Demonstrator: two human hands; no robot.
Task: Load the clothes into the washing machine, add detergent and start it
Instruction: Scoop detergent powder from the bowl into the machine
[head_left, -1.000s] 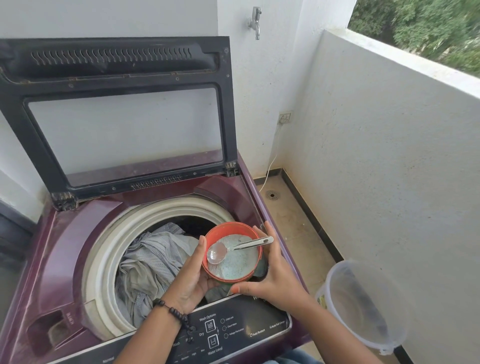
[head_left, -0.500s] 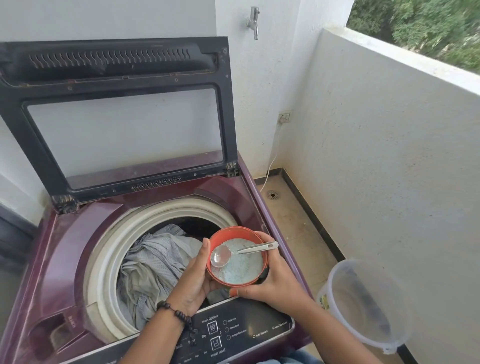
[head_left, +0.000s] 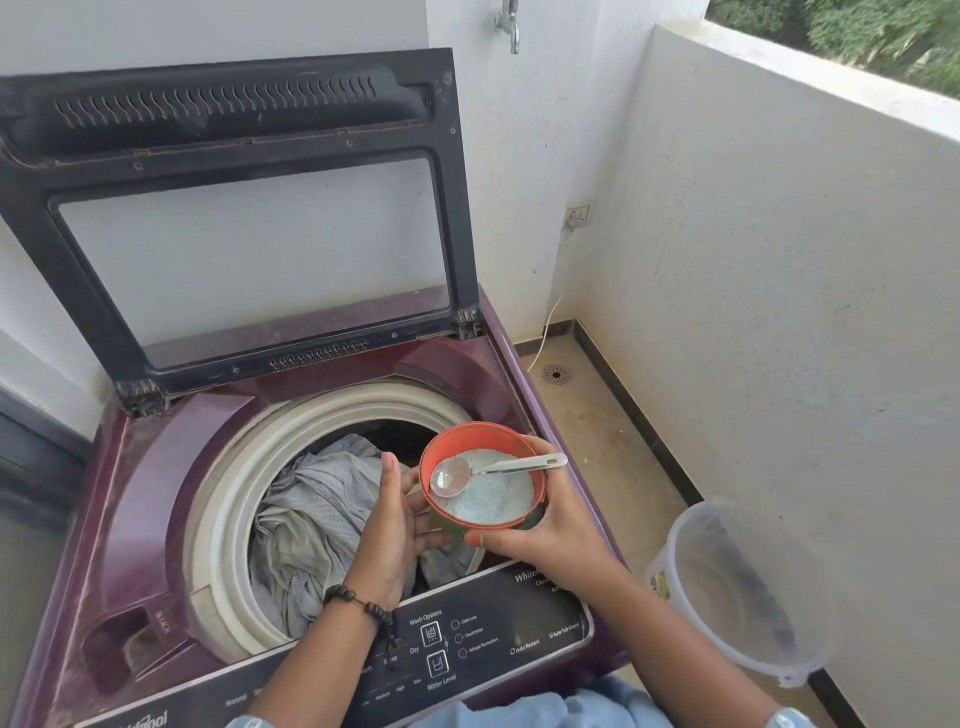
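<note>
Around you on the balcony
A clear bucket (head_left: 737, 587) sits near right; tap (head_left: 508, 23), socket (head_left: 577, 214) and floor drain (head_left: 555, 373) lie far.

Clothes (head_left: 317, 519) in washer (head_left: 156, 467) drum; lid (head_left: 234, 208) upright behind; detergent bowl (head_left: 483, 478) over drum's right edge, spoon (head_left: 467, 473) in it. Bucket (head_left: 737, 587) right of washer.
</note>
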